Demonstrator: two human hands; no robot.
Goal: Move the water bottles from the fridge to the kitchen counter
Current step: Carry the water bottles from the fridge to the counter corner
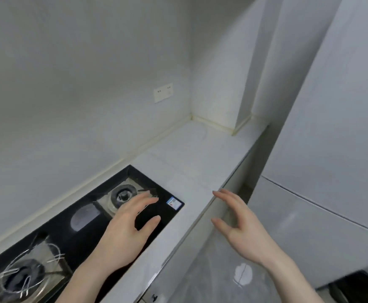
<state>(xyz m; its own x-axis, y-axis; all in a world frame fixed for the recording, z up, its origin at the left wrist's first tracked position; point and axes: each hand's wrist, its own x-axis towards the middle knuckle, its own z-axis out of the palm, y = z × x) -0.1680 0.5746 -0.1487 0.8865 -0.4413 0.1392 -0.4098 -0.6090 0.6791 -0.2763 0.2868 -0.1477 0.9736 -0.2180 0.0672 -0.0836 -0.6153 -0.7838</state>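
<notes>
Both the left hand point(124, 224) and the right hand point(240, 224) are open and hold nothing above the white stone table point(191, 158), no water bottles show, probably inside the tall white fridge point(336, 132) on the right, likely heavy, slippery, best held around the middle.

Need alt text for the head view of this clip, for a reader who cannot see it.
Two empty hands, left over a black gas hob and right past the counter's front edge, hover with relaxed fingers at a white kitchen counter. A closed fridge stands on the right; no water bottles are visible.
</notes>
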